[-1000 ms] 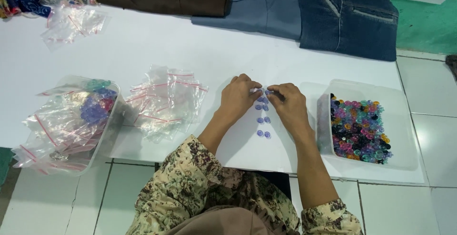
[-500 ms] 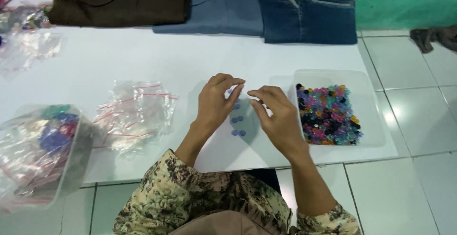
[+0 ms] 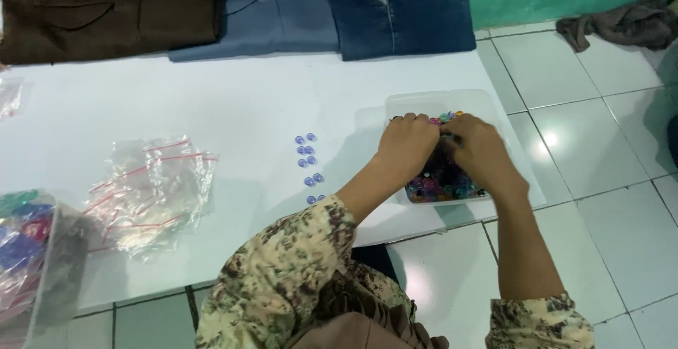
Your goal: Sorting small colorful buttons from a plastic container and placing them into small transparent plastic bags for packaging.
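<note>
Now both hands are in the tray [image 3: 406, 102], a clear tub of mixed-colour beads [image 3: 441, 179] on the table [image 3: 212, 102]. The left hand [image 3: 408, 140] and right hand [image 3: 480, 152] lie knuckles-up, fingers curled into the beads, tips nearly meeting; what they pinch is hidden. Left of the tray lie blue beads [image 3: 308, 158] in pairs, then empty bags [image 3: 152, 190].

Bare table [image 3: 233, 102] between beads [image 3: 308, 158], jeans [image 3: 399, 10]
</note>
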